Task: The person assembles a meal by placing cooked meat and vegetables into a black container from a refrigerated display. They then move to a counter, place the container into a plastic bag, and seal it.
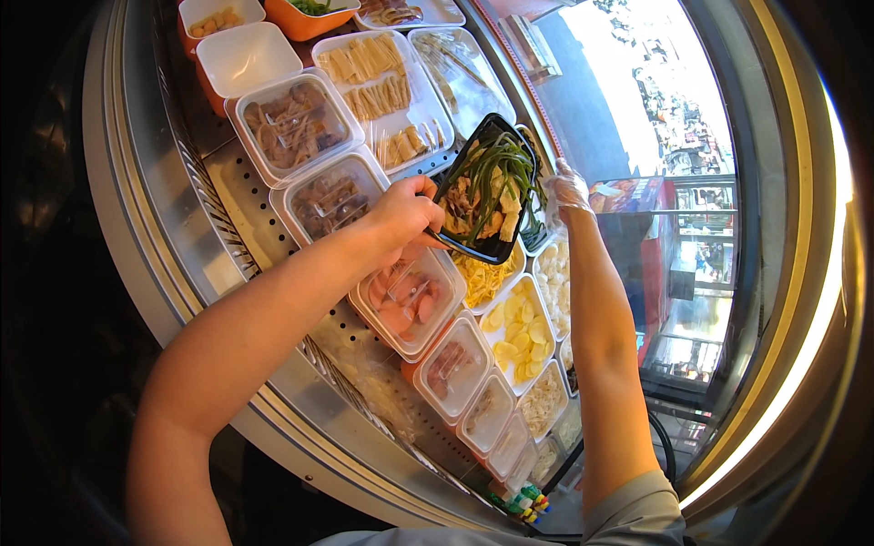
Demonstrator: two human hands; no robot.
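My left hand (411, 218) grips the near left rim of a black plastic tray (496, 254), thumb and fingers pinched on its edge. Inside lie long dark green strips (503, 162) and pale yellowish pieces (473, 202). My right hand (569, 188), in a clear plastic glove, is just right of the tray with its fingers curled in. What those fingers hold is too small to make out. Below the hand, partly hidden by the black tray, a white container (537, 244) holds more dark green strips.
Lidded containers (296, 123) of sliced food line the case's near side. Uncovered trays hold yellow rolls (378, 96), yellow shreds (482, 278) and yellow slices (521, 329). A white tub (248, 60) stands at the far left. Sloping glass (628, 246) bounds the right side.
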